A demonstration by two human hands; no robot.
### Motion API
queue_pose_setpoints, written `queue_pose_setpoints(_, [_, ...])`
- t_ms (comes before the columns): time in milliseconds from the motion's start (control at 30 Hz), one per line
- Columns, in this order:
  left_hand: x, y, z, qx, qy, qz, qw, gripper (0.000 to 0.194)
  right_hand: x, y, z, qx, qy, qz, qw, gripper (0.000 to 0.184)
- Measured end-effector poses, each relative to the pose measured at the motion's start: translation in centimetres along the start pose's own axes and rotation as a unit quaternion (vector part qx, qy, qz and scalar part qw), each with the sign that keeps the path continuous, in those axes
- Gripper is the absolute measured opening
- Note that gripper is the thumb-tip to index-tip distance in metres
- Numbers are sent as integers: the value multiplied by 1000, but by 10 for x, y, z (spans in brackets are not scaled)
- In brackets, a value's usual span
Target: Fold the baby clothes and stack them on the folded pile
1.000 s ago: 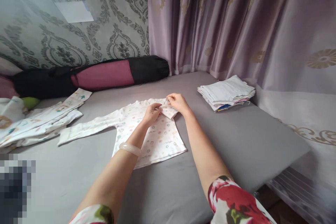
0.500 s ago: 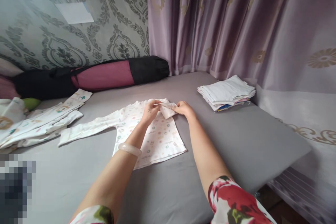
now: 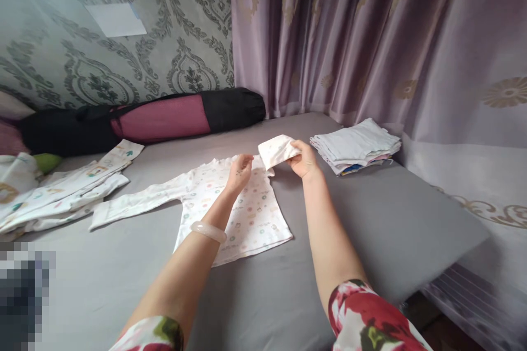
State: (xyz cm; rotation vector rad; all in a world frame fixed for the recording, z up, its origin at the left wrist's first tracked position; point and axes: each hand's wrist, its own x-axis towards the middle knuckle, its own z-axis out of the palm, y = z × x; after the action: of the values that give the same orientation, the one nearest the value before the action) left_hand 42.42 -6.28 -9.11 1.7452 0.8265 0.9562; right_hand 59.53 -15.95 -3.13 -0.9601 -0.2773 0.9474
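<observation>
A small white long-sleeved shirt [image 3: 257, 225] with a pastel print lies spread on the grey bed surface. My right hand [image 3: 304, 160] pinches its right sleeve [image 3: 276, 149], raised off the bed beside the shoulder. My left hand [image 3: 241, 171], with a pale bangle on the wrist, is over the upper part of the shirt near the neckline. Its fingers are curled together, and whether fabric is between them is hidden. The left sleeve [image 3: 142, 202] stretches out flat to the left.
A stack of folded clothes [image 3: 354, 145] sits at the right by the purple curtain [image 3: 329, 38]. Loose white printed garments [image 3: 69, 192] lie at the left. A long black and maroon bag [image 3: 164, 119] runs along the wall. The bed's edge [image 3: 448, 266] is at the right.
My right hand has moved up and right, lifting the sleeve and opening it out from its bunched state. My left hand has come away from the sleeve and stays over the shirt.
</observation>
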Motion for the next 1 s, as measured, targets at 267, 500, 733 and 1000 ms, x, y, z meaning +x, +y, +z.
queue_pose_setpoints(267, [-6, -18, 4, 292, -131, 80, 944, 40, 1, -20, -17, 165, 50, -6, 985, 22])
queue_pose_setpoints(500, [-6, -10, 7, 401, -185, 46, 896, 49, 4, -29, -29, 203, 78, -29, 976, 13])
queue_pose_setpoints(733, [3, 8, 7, 465, -204, 49, 860, 56, -3, -33, -17, 155, 7, -19, 988, 18])
queue_pose_setpoints(1000, [27, 26, 10, 496, -256, 17, 830, 66, -13, -31, 9, 87, -37, -9, 995, 21])
